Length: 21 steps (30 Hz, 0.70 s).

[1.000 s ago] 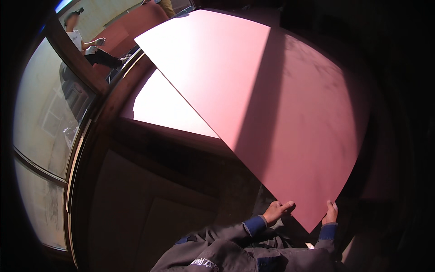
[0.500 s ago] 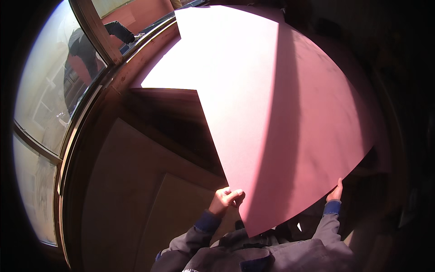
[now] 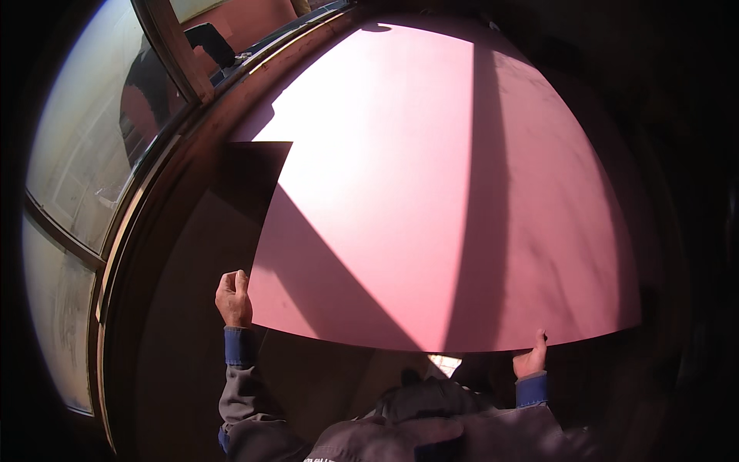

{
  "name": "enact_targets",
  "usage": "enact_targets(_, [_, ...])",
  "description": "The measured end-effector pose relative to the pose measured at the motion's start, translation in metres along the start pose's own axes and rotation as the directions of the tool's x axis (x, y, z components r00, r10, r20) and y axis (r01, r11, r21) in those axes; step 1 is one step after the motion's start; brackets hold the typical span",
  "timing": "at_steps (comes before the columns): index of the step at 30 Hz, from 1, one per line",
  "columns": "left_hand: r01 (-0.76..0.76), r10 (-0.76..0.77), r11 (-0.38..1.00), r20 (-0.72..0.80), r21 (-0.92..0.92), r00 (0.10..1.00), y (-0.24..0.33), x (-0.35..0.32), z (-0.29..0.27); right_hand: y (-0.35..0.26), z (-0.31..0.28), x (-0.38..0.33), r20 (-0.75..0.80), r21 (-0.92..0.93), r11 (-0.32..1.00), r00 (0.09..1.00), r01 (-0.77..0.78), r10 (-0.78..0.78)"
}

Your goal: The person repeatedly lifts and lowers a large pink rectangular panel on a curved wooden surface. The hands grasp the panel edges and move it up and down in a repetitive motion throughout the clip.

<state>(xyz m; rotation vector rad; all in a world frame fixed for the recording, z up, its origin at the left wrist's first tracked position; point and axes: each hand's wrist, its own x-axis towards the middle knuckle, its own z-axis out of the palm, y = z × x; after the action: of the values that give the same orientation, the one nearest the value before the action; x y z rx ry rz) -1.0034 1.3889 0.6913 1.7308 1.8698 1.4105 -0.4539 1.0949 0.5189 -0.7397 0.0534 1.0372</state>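
Observation:
A large, thin pink sheet (image 3: 385,231) spreads out in front of me, its upper left glaring in sunlight and dark shadow bands crossing it. At its near left corner my left hand (image 3: 234,299) is closed, thumb against bent fingers, at the sheet's left edge. Farther right, my right hand (image 3: 530,357) grips the near edge, thumb on top and the fingers hidden underneath. The near edge bows across the view just beyond my body. What supports the far part is hidden beneath the sheet.
Along the left runs a wood-framed window (image 3: 85,154). Through it and the gap beyond, a person in dark clothing (image 3: 146,92) is partly visible beside a reddish surface (image 3: 242,27). Dim brown boards (image 3: 200,262) lie low on the left. Deep shadow covers the right side.
The sheet has turned so its near edge runs across in front of me. My left hand has moved left and up with its corner; my right hand has shifted slightly left and down.

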Motion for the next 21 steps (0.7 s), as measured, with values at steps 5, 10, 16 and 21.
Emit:
enact_targets(5, [0.565,-0.385,0.825,0.713,-0.018,0.585,0.077,-0.163,0.003,0.037,0.053,-0.019,0.090,0.068,0.993,0.992,-0.098,0.092])
enact_targets(10, [0.776,-0.352,0.437,0.707,-0.455,0.614,0.072,-0.255,0.144,0.026,0.059,0.002,0.096,-0.136,0.961,0.962,-0.241,0.255])
enact_targets(16, [0.751,-0.456,0.401,0.596,-0.525,0.661,0.110,-0.181,0.231,-0.120,0.110,0.058,0.309,-0.915,0.378,0.846,0.140,0.434])
enact_targets(21, [0.739,-0.488,0.478,0.556,-0.475,0.673,0.151,-0.122,0.300,-0.373,-0.006,0.230,0.125,-0.984,0.053,0.864,0.171,-0.487])
